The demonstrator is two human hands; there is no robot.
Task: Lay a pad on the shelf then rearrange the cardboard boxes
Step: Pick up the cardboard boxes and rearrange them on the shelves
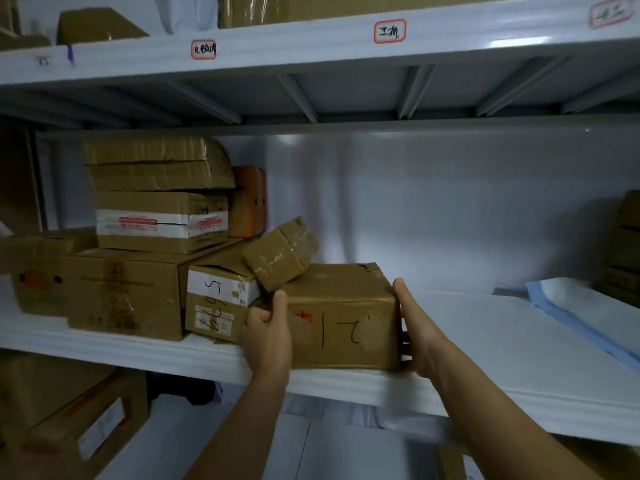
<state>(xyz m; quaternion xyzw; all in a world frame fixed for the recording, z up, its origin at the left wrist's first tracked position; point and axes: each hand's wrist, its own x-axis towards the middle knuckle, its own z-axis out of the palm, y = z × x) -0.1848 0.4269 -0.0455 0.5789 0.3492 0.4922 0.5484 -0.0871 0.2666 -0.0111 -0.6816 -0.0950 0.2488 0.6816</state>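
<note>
You have a brown cardboard box (341, 317), marker-scrawled, upright at the shelf (194, 356) front edge on the white pad (502, 341).

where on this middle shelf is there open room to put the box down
Free: the white pad right of the held box, up to the folded blue-edged sheet and the dark boxes at the far right. Crowded: left of the box, where the numbered box, a tilted small box and the stack sit close together. Left hand and right hand grip the box's sides.
</note>
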